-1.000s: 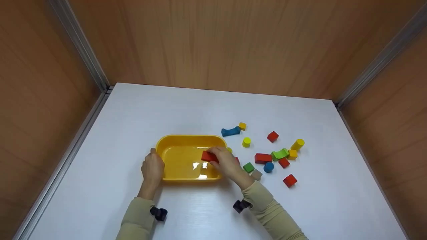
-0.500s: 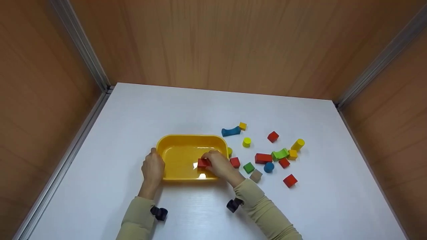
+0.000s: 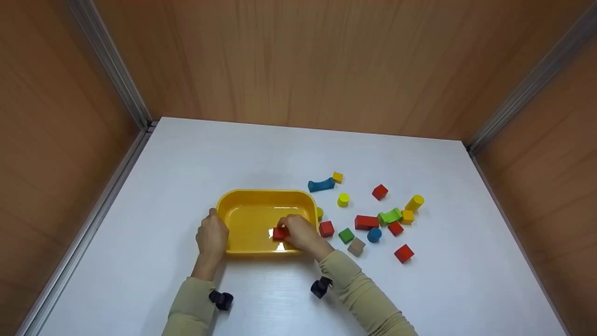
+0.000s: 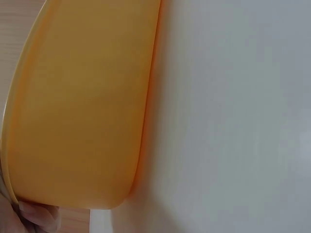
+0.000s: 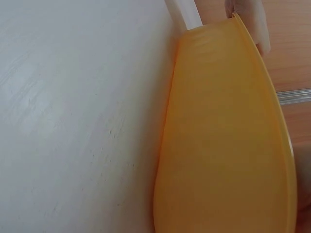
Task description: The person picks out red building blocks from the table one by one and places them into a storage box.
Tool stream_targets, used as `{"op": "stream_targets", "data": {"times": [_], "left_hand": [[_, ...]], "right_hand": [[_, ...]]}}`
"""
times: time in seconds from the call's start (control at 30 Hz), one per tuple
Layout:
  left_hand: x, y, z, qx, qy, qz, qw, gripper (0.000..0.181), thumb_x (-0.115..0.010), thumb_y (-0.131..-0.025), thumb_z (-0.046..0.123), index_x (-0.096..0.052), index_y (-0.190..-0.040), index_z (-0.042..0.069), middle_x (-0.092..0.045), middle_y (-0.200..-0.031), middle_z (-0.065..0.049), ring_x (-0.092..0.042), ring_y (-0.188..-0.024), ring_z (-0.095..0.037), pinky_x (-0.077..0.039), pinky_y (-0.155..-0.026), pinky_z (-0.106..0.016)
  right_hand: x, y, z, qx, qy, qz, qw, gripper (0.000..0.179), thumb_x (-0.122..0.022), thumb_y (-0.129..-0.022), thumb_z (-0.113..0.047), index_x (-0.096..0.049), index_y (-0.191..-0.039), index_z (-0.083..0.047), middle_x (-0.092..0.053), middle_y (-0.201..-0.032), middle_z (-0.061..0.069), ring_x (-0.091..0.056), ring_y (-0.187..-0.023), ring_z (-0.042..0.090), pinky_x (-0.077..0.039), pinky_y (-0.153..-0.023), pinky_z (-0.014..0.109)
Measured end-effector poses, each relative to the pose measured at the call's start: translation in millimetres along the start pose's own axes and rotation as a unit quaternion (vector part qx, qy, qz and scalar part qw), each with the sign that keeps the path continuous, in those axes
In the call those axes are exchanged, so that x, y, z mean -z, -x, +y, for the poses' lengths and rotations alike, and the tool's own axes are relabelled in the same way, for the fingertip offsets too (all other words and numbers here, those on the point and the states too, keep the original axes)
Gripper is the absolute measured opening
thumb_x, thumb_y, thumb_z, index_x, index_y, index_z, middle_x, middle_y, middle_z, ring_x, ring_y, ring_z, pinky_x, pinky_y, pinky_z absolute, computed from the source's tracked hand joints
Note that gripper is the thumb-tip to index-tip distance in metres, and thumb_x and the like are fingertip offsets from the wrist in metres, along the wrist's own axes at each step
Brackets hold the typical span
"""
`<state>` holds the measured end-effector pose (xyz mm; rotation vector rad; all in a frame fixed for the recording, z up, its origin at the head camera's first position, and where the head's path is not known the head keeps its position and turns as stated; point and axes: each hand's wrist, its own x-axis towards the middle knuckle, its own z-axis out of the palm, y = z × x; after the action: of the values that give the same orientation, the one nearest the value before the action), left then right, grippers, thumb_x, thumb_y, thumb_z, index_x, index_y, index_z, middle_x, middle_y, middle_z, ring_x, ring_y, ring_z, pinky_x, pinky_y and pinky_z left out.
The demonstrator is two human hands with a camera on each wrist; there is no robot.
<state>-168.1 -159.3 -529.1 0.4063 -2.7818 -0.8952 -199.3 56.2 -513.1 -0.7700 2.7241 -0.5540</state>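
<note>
A yellow tray (image 3: 249,219) lies on the white table. My left hand (image 3: 212,235) grips its left rim; in the left wrist view, fingers (image 4: 41,217) curl around the tray's edge. My right hand (image 3: 302,233) reaches over the right part of the tray and pinches a red block (image 3: 280,234) low inside it. Whether the block touches the tray floor, I cannot tell. Only the outer wall of the tray (image 5: 223,131) fills the right wrist view, with the block hidden behind it.
Right of the tray lie several loose blocks, among them a red cube (image 3: 326,228), a green cube (image 3: 346,235), a blue cylinder (image 3: 374,234) and a long red block (image 3: 366,222). A blue arched block (image 3: 321,185) sits farther back. Wooden panels (image 3: 298,60) enclose the table.
My right hand has carried the red block left and toward the near side of the tray, lower down. A red cube beside the tray is now uncovered. My left hand stays on the rim.
</note>
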Motion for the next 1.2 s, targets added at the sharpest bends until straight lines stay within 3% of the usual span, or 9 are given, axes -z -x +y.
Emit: {"op": "stream_targets", "data": {"times": [0.23,0.43,0.6,0.77,0.97,1.2], "left_hand": [[-0.6,-0.1,0.7,0.000,0.001,-0.005,1.0000,0.015,-0.040,-0.087,-0.003,-0.047,-0.099,-0.010,-0.057,-0.078,-0.022,-0.057,-0.060,-0.028,-0.046,-0.048,-0.040],[-0.5,-0.2,0.8,0.002,-0.002,-0.007,1.0000,0.016,-0.041,-0.087,-0.003,-0.047,-0.099,-0.010,-0.057,-0.078,-0.022,-0.058,-0.062,-0.029,-0.046,-0.048,-0.041],[0.0,-0.6,0.6,0.005,-0.003,-0.013,0.9999,0.016,-0.041,-0.087,-0.003,-0.046,-0.100,-0.009,-0.057,-0.078,-0.022,-0.057,-0.060,-0.029,-0.045,-0.048,-0.040],[0.1,-0.2,0.1,0.004,-0.004,-0.015,0.9999,0.014,-0.041,-0.087,-0.003,-0.046,-0.098,-0.009,-0.057,-0.076,-0.022,-0.057,-0.060,-0.029,-0.045,-0.047,-0.040],[-0.4,-0.5,-0.7,-0.004,0.004,-0.008,0.9999,0.015,-0.039,-0.087,-0.004,-0.047,-0.098,-0.011,-0.056,-0.074,-0.021,-0.055,-0.056,-0.025,-0.046,-0.045,-0.036],[0.2,-0.3,-0.7,-0.007,0.004,-0.009,0.9999,0.015,-0.040,-0.087,-0.003,-0.047,-0.099,-0.011,-0.055,-0.072,-0.019,-0.053,-0.054,-0.023,-0.044,-0.043,-0.034]], "right_hand": [[-1,-2.1,-2,-0.039,-0.006,-0.027,0.9989,0.031,-0.067,-0.074,-0.001,-0.060,-0.103,-0.009,-0.054,-0.086,0.003,-0.048,-0.075,0.016,-0.044,-0.072,0.025],[-2,-2.6,-3,-0.033,0.014,-0.023,0.9991,0.031,-0.065,-0.073,0.001,-0.058,-0.100,-0.010,-0.051,-0.081,0.002,-0.046,-0.072,0.016,-0.043,-0.066,0.024],[-3,-1.7,-3,-0.029,0.019,-0.020,0.9992,0.031,-0.066,-0.071,0.000,-0.058,-0.101,-0.009,-0.052,-0.083,0.003,-0.046,-0.073,0.017,-0.042,-0.067,0.025],[-2,2.0,-3,-0.049,0.003,-0.028,0.9984,0.036,-0.067,-0.075,-0.008,-0.057,-0.109,-0.008,-0.053,-0.092,0.004,-0.047,-0.080,0.016,-0.043,-0.075,0.026],[1,11.1,-3,-0.034,0.005,0.011,0.9994,0.032,-0.065,-0.080,-0.016,-0.057,-0.110,-0.008,-0.054,-0.099,0.004,-0.049,-0.086,0.016,-0.043,-0.081,0.025],[9,23.4,-2,-0.019,-0.020,0.051,0.9983,0.027,-0.063,-0.082,-0.017,-0.058,-0.108,-0.009,-0.053,-0.098,0.004,-0.049,-0.084,0.016,-0.045,-0.078,0.025]]}}
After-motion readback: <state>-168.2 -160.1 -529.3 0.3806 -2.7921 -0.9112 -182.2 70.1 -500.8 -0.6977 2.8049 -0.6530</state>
